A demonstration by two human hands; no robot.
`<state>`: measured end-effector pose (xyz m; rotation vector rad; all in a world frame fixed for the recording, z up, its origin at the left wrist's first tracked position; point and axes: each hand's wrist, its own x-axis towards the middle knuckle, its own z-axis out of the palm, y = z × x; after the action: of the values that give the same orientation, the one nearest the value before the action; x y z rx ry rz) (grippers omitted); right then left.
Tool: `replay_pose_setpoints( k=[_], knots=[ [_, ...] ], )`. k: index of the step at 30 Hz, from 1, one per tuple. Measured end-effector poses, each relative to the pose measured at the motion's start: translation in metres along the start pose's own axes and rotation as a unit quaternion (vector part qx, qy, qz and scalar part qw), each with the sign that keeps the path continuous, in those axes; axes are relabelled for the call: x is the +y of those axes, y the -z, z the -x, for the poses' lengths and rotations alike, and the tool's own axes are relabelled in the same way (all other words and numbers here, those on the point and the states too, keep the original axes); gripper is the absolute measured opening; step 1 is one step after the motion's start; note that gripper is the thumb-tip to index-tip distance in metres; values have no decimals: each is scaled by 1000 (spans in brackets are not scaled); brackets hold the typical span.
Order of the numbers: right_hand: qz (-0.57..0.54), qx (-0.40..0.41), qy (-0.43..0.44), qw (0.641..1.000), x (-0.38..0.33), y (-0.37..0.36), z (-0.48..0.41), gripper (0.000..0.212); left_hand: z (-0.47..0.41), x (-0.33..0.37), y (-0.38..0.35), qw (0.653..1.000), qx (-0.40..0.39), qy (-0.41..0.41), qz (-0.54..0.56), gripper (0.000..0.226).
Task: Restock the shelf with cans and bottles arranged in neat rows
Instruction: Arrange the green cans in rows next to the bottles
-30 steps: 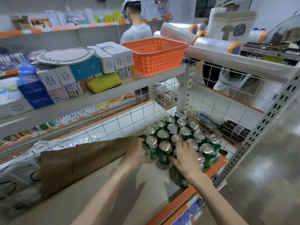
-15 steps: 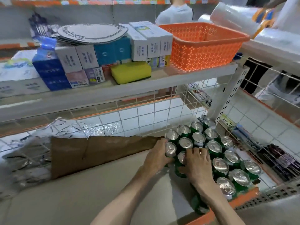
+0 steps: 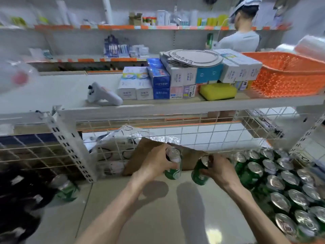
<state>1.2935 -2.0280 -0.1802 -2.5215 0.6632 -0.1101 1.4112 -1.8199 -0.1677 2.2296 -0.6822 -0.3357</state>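
Observation:
My left hand (image 3: pixel 154 164) grips a green can (image 3: pixel 173 163) and holds it upright above the beige lower shelf (image 3: pixel 158 217). My right hand (image 3: pixel 219 170) grips a second green can (image 3: pixel 199 173), tilted to the left. The two cans hang side by side, a little apart. To the right, several green cans with silver tops (image 3: pixel 281 187) stand packed in rows on the shelf. One more green can (image 3: pixel 66 188) stands alone behind the wire divider at the left.
A brown cardboard sheet (image 3: pixel 140 159) and crumpled plastic wrap (image 3: pixel 114 147) lie behind my hands. The upper shelf holds boxes (image 3: pixel 158 81), a yellow sponge (image 3: pixel 218 91), an orange basket (image 3: pixel 288 74) and a white controller (image 3: pixel 103 95). Another person (image 3: pixel 241 37) stands behind the shelving.
Both hands have lifted a can each out of the packed group and moved left. The view has swung left, so the can rows now sit at the right.

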Motion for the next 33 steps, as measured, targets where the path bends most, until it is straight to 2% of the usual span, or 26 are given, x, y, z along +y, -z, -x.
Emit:
replay_pose_setpoints(
  k=[4, 11, 15, 22, 27, 33],
  knots=[
    [-40, -5, 40, 998, -70, -25, 16, 40, 46, -40, 56, 999, 28, 25, 7, 43],
    [-33, -61, 82, 994, -170, -94, 46, 50, 132, -126, 125, 991, 85, 104, -17, 51],
    [-33, -86, 113, 989, -211, -136, 69, 44, 176, -168, 146, 980, 114, 157, -43, 73],
    [-27, -107, 135, 985, -245, -179, 98, 40, 216, -209, 167, 968, 151, 196, -44, 71],
    [-31, -107, 138, 984, -252, -193, 104, 50, 229, -227, 171, 966, 150, 207, -34, 56],
    [-49, -109, 145, 982, -260, -212, 114, 62, 240, -246, 174, 963, 158, 215, -25, 52]
  ],
)
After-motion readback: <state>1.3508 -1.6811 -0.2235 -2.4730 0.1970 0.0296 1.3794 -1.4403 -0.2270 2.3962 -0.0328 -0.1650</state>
